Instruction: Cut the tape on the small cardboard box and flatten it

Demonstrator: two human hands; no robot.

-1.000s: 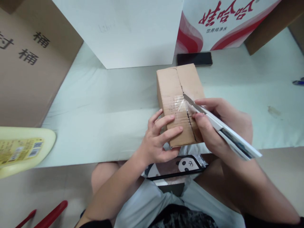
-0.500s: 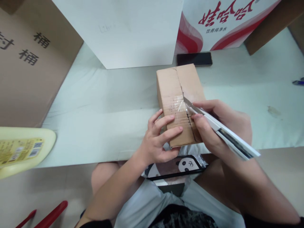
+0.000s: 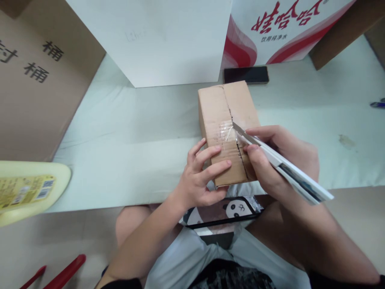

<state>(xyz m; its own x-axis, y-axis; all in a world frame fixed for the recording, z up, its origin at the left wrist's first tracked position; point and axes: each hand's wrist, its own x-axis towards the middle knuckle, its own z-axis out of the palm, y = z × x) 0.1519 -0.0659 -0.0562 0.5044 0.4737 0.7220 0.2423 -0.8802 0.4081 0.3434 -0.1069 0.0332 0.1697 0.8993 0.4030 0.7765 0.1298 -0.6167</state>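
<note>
A small brown cardboard box (image 3: pixel 224 108) lies on the pale table (image 3: pixel 135 136), its top flaps joined by a centre seam with a patch of clear tape (image 3: pixel 225 130). My left hand (image 3: pixel 201 174) grips the box's near left corner, fingers spread on its top. My right hand (image 3: pixel 276 160) holds a white utility knife (image 3: pixel 288 168). The knife's metal blade tip touches the tape at the seam.
A big white box (image 3: pixel 168 38) and a red-and-white carton (image 3: pixel 279 28) stand behind, with a dark phone (image 3: pixel 246 74) between them. A large brown carton (image 3: pixel 39 80) is at left, a yellow stool (image 3: pixel 30 190) below it. A panda-print phone (image 3: pixel 222 210) lies on my lap.
The knife shifted only slightly at the taped seam. My left hand and the box stayed put.
</note>
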